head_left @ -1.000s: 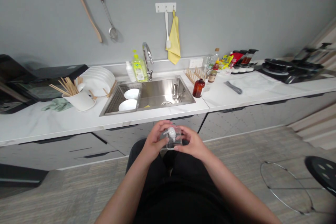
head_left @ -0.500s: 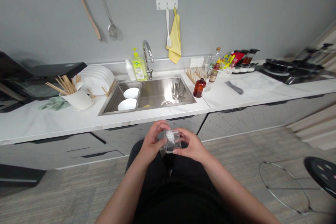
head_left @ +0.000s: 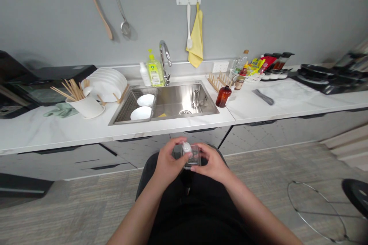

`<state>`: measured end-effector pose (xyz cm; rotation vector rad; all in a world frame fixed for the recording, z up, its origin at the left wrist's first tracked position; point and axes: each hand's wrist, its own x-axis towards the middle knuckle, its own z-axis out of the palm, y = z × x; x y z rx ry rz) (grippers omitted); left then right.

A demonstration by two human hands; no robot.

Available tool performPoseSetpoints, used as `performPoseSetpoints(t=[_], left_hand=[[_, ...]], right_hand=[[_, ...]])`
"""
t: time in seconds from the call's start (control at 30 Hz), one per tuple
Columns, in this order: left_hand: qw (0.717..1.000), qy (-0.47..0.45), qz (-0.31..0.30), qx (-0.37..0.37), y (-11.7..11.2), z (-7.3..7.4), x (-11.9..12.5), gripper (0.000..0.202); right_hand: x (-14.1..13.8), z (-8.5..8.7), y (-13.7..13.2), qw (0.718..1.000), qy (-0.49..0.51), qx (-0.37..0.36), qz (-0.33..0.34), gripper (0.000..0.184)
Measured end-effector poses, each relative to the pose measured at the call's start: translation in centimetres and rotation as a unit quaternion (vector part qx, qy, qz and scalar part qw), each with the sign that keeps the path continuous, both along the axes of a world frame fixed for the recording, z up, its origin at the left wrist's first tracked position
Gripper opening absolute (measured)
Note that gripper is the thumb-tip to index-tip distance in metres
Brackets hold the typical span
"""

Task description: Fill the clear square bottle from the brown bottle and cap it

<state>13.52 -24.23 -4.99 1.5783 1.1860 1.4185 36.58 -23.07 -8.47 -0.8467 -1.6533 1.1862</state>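
Observation:
Both hands hold a clear square pump bottle [head_left: 192, 157] above my dark trousers, well below the counter's front edge. Its white pump head [head_left: 186, 147] points up and slightly left. My left hand [head_left: 169, 159] grips the bottle's left side, with the fingers curling over the near face. My right hand [head_left: 209, 162] holds the right side, its fingertips across the clear body. Part of the bottle is hidden behind my fingers, and I cannot tell whether it holds any liquid.
A steel sink [head_left: 184, 101] with a wire rack [head_left: 126, 109] holding white bowls sits in the marble counter [head_left: 43, 132]. Behind stand green dish soap [head_left: 154, 72] and an amber bottle [head_left: 223, 97]. A black stool [head_left: 356, 195] stands at the lower right.
The view has shifted slightly, moving the counter to the right in the picture. The bottle has turned a little between my hands, and its pump head now leans left.

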Motion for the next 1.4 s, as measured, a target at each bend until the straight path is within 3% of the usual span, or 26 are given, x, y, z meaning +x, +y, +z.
performPoseSetpoints(t=[0.2,0.53,0.97,1.2,1.4], left_hand=[[0.998,0.059,0.012,0.029,0.0,1.4,-0.8,0.049],[0.999,0.039,0.001,0.013,-0.3,1.7,-0.2,0.052],[0.997,0.053,0.028,0.044,-1.5,2.7,-0.6,0.055],[0.993,0.095,0.031,0.062,-1.8,4.0,-1.6,0.027],[0.989,0.116,0.036,0.08,-2.0,4.2,-1.9,0.03]], right_hand=[[0.1,0.0,0.1,1.0,-0.016,-0.002,-0.02,0.074],[0.2,0.2,-0.2,0.999,-0.027,-0.002,-0.026,0.073],[0.8,-0.2,-0.6,0.998,-0.04,0.027,-0.034,0.073],[0.7,-0.3,-0.6,0.998,-0.046,0.032,-0.032,0.074],[0.7,-0.6,-0.3,0.996,-0.064,0.042,-0.047,0.074]])
